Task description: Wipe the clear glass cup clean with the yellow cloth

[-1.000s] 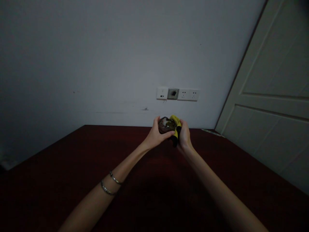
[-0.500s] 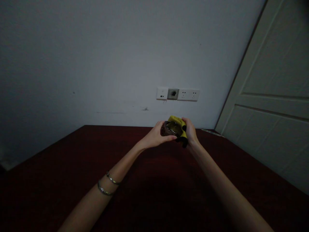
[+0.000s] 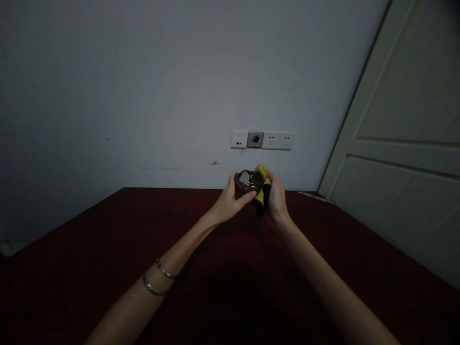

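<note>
My left hand point(image 3: 229, 202) is closed around the side of a small, dark, see-through glass bowl point(image 3: 246, 187), thumb at its near rim. The bowl is tilted so that its opening shows. In my right hand point(image 3: 278, 200) is a bunched yellow-and-black cloth point(image 3: 262, 171), pressed against the bowl's right side and partly over its rim. Part of the cloth hangs below the bowl. Both hands are held out above the far part of the dark red table point(image 3: 172, 215). The right fingers are partly hidden behind the cloth.
A pale wall point(image 3: 161, 86) rises behind the table, with a row of switches and sockets point(image 3: 278, 141) above the hands. To the right stands a panelled door point(image 3: 402, 143). A thin flat strip point(image 3: 315, 197) lies at the table's far right edge.
The bowl has tilted and shifted slightly left and up. My right hand and the cloth have moved left along its side, and the cloth hangs differently. Both hands keep their hold.
</note>
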Demonstrator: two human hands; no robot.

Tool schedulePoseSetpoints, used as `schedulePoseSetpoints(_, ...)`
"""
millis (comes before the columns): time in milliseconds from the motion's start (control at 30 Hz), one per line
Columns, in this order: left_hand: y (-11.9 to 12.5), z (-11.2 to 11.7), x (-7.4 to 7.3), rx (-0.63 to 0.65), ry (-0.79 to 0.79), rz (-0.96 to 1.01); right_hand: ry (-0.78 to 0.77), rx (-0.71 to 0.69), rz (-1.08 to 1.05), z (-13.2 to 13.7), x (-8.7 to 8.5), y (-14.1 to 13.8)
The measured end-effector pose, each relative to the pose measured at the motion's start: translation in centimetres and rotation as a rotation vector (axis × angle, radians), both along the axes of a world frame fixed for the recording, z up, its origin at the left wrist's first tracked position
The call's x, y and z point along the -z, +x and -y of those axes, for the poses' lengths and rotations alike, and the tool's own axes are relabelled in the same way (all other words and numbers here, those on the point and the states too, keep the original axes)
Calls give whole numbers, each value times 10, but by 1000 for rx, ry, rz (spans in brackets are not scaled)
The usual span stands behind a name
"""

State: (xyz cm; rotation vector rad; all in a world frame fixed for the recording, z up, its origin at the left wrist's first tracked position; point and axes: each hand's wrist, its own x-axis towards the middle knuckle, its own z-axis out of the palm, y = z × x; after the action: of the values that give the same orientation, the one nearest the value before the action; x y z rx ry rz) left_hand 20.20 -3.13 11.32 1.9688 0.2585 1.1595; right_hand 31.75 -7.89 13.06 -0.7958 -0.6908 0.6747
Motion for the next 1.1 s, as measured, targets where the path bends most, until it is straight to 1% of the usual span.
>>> schedulePoseSetpoints(67,-4,-1,-5,78,-2,-37,-49,-5,-37,2,-2,6)
schedulePoseSetpoints(100,-5,-2,-7,87,2,-49,-68,-9,-59,3,-4,8)
schedulePoseSetpoints(200,-7,-5,-11,37,-4,-36,-89,-19,-86,7,-9,12)
schedulePoseSetpoints(267,-7,-6,-12,-9,-21,-52,-122,-62,-78,9,-10,12)
schedulePoseSetpoints(300,-8,-6,-12,-4,-28,-74,-150,-81,-78,9,-10,11)
schedulePoseSetpoints(367,-7,-5,-12,68,-46,-113,-196,-108,-93,9,-9,9)
schedulePoseSetpoints(433,-7,-3,-12,157,-69,-107,-204,-126,-119,8,-7,8)
schedulePoseSetpoints(500,-6,0,-11,169,-74,-77,-178,-157,-126,7,-5,6)
schedulePoseSetpoints(567,-4,1,-10,104,-29,-61,-142,-168,-126,7,-4,3)
schedulePoseSetpoints(700,-3,0,-6,-109,102,-33,-89,-167,-163,7,-3,-7)
schedulePoseSetpoints(733,-2,-1,-4,-141,117,-20,-80,-176,-172,7,-2,-10)
schedulePoseSetpoints(800,-1,-3,-1,-167,127,12,-53,-184,-174,7,-1,-15)
schedulePoseSetpoints(867,-1,-4,1,-154,121,31,-25,-167,-161,7,-1,-16)
schedulePoseSetpoints(933,-2,-3,1,-100,99,21,-13,-134,-141,8,-2,-13)
schedulePoseSetpoints(1033,-4,1,-1,1,84,-34,-37,-96,-126,11,-7,-5)
schedulePoseSetpoints(1100,-6,1,-2,10,113,-58,-71,-89,-132,13,-11,1)
